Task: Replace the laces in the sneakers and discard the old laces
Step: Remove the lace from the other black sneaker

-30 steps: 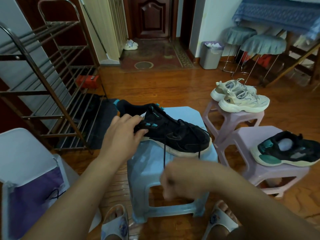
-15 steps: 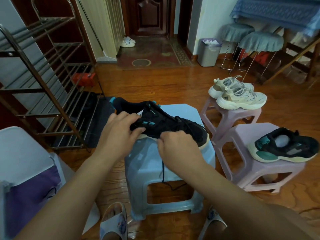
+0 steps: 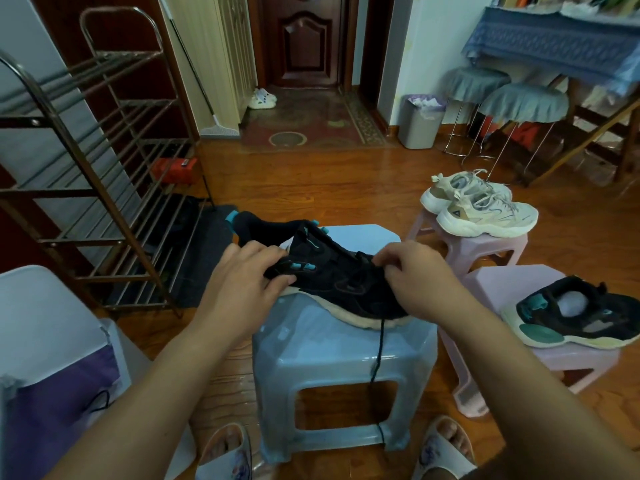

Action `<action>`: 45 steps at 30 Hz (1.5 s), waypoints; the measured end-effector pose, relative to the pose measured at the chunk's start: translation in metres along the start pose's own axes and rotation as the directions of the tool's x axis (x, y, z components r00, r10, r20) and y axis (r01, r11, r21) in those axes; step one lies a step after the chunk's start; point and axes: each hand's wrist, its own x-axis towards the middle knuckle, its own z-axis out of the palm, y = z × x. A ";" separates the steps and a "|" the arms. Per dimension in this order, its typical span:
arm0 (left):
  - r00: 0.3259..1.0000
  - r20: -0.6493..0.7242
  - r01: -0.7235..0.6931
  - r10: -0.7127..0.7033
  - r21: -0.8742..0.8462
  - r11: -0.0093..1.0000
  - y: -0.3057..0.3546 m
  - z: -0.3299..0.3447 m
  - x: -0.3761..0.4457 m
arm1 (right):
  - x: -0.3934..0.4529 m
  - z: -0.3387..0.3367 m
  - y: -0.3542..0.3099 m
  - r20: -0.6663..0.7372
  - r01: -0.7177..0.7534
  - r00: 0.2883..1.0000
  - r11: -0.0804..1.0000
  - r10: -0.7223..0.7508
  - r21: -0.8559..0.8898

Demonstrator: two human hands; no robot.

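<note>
A black sneaker (image 3: 332,282) lies lengthwise across a blue stool (image 3: 343,344), heel under the left hand (image 3: 242,282), which grips its collar; the right hand (image 3: 412,275), nearer the toe, pinches the black lace (image 3: 379,344) trailing down between both hands.

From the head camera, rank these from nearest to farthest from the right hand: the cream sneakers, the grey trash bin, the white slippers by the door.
From the right hand:
1. Cream sneakers, on the pink stool to its right and beyond.
2. Grey trash bin, against the far wall.
3. White slippers, at the door, farthest back.
</note>
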 end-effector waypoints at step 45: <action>0.999 0.027 0.025 -0.025 -0.005 1.000 -0.001 0.002 0.005 | 0.008 -0.044 0.099 0.020 -0.300 0.879 0.519 0.477 0.800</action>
